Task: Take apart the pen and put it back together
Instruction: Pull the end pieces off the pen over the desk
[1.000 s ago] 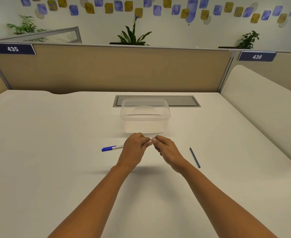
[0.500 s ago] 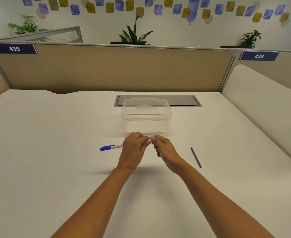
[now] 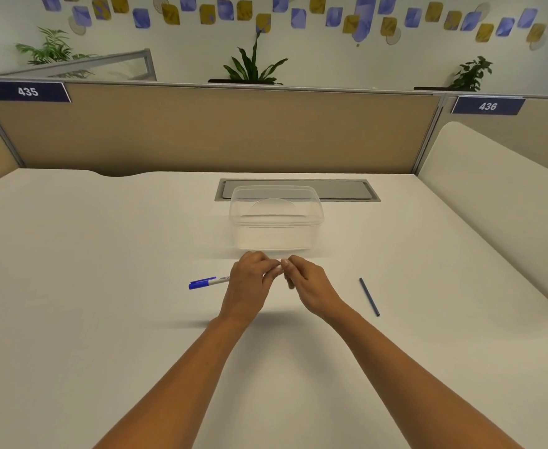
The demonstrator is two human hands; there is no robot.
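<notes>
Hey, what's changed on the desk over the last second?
Nothing visible has moved. The left hand still grips the pen and the right hand still pinches at its end. The blue refill and clear container lie where they were.

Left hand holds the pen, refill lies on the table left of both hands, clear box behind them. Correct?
No. Head view shows the refill right of both hands. The rest holds: left hand on the pen, clear box behind.
</notes>
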